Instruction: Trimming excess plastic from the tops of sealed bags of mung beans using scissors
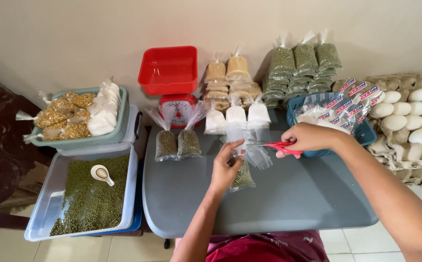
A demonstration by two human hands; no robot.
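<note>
Here the left hand [226, 167] pinches, seemingly, the bean bag [243, 177] hanging below it.

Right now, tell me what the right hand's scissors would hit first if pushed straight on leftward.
The scissors in the right hand point at the clear bag top pinched by the left hand; probably that first.

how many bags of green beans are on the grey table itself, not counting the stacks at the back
3. Two filled bags stand side by side by the red scale: one and one. The third bag is held in the left hand, while the right hand holds scissors.
</note>
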